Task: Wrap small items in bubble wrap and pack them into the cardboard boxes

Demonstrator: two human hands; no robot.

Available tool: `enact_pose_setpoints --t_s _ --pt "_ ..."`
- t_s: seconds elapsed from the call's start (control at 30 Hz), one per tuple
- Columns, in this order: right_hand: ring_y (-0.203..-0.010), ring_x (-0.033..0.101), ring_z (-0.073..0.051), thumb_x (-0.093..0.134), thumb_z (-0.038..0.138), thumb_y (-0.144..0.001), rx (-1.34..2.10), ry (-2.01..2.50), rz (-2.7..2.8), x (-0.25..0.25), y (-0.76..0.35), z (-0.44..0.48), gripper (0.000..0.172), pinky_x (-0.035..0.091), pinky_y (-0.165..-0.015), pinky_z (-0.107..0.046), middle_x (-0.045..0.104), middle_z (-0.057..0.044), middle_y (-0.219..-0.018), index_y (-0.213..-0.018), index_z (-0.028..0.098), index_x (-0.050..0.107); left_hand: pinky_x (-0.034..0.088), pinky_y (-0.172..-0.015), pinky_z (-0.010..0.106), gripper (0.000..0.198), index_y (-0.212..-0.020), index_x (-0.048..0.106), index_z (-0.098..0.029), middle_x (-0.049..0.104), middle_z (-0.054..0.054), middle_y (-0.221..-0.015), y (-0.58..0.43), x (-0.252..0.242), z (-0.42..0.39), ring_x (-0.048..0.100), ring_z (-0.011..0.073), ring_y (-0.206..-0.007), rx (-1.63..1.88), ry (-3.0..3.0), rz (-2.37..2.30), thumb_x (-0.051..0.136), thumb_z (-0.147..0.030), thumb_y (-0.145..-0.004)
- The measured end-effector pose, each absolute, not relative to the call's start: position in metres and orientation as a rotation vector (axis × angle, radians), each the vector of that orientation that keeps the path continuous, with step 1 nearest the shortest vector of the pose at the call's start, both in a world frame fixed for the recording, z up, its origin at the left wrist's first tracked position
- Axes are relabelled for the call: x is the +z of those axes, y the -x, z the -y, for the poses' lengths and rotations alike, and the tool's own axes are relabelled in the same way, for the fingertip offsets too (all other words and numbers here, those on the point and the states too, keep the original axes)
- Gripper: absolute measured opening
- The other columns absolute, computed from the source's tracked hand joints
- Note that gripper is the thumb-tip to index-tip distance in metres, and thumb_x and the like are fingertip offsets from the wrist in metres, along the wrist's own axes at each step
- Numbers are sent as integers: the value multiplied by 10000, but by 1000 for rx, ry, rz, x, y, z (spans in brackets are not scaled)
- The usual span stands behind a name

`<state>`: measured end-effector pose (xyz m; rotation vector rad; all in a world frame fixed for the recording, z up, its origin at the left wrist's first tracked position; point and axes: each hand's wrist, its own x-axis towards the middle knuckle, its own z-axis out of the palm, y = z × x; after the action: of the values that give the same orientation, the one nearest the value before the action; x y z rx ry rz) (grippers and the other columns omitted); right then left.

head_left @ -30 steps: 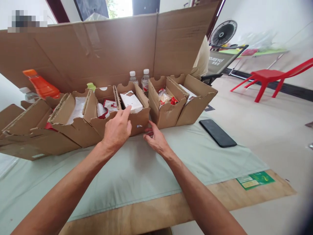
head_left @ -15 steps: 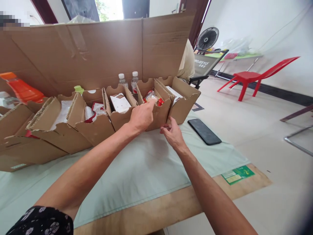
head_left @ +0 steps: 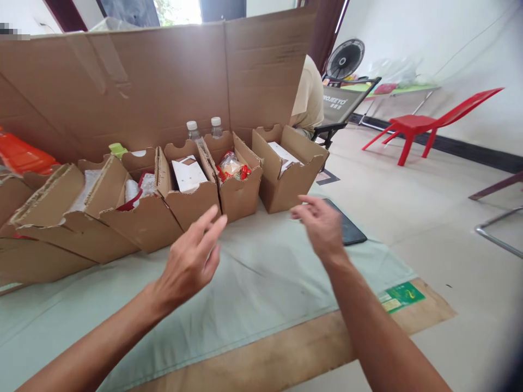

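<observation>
Two empty hands point(head_left: 192, 258) point(head_left: 321, 226) before cartons point(head_left: 239, 196) ranged left-right

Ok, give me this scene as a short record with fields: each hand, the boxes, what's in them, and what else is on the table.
left hand: open, empty, above the green cloth, in front of the boxes
right hand: open, empty, over the black phone
boxes: row of open cardboard boxes along a tall cardboard sheet
contents: white carton; red snack packets; white packet
behind boxes: two water bottles
far left: orange bottle
background: red chair, fan
</observation>
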<state>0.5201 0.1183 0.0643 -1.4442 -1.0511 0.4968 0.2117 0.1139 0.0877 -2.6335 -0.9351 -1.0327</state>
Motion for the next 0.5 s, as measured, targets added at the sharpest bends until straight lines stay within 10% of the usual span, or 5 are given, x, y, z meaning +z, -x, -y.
enact_pose_setpoints --t_s 0.2,0.5 --pt "-1017 677 -201 721 433 -782 480 1378 790 87 -609 -168 329 517 -712 -281 728 -46 -1088 -1036 230 671 593 -1045 536 574 -1549 438 -244 596 184 -1500 -143 12 -72 605 353 -1363 -791 2658 1227 558 -229 -988" --pt "-814 731 -254 612 555 -842 895 1322 1050 90 -587 -246 335 590 -760 -400 759 -61 -780 -780 227 647 583 -1052 569 375 -1351 624 -211 673 170 -1404 -133 -11 -67 592 371 -1374 -933 2576 1385 595 -301 -989"
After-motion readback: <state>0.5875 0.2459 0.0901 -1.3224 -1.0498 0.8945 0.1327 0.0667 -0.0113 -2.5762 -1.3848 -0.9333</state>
